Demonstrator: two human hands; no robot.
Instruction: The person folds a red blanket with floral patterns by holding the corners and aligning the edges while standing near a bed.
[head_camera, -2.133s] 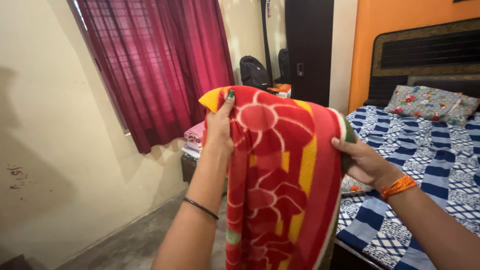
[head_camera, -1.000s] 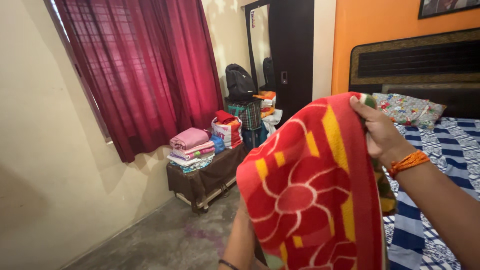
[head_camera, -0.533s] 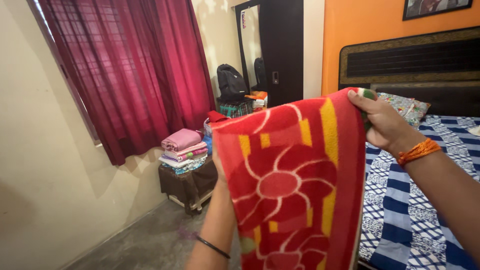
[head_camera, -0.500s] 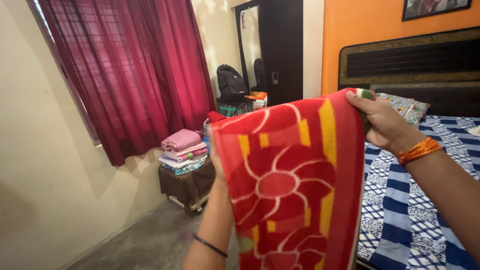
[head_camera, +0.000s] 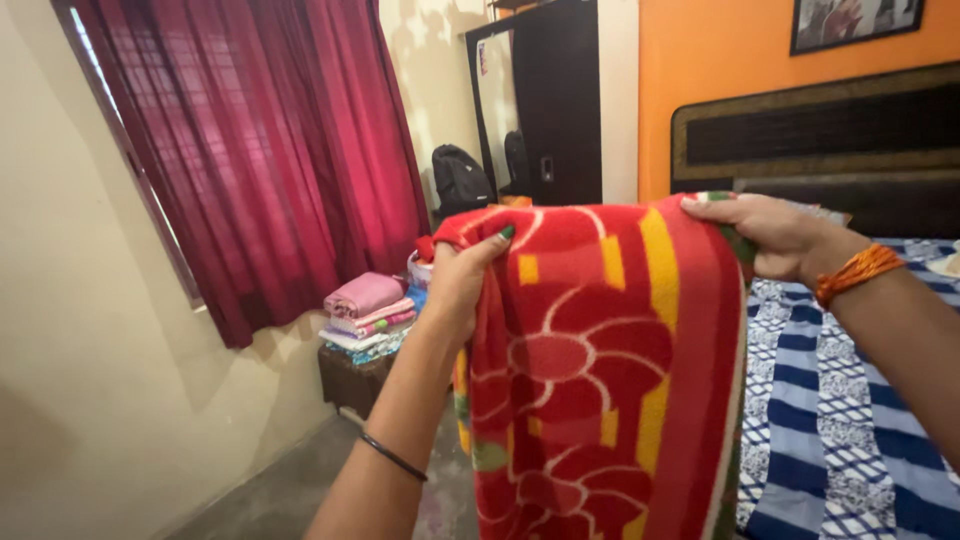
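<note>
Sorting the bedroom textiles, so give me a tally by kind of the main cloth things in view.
Red flowered blanket, gripped by left hand and right hand: 1
Maroon curtain: 1
Stack of folded cloths: 1
Blue checked bedsheet: 1
Total: 4

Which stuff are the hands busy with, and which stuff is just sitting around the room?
In use:
red flowered blanket
left hand
right hand

Just sitting there:
folded clothes pile
black backpack
maroon curtain
blue checked bedsheet

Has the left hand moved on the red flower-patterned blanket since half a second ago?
Yes. The left hand, then hidden behind the red flower-patterned blanket, now grips its top edge in front, higher against the folded clothes stack.
</note>
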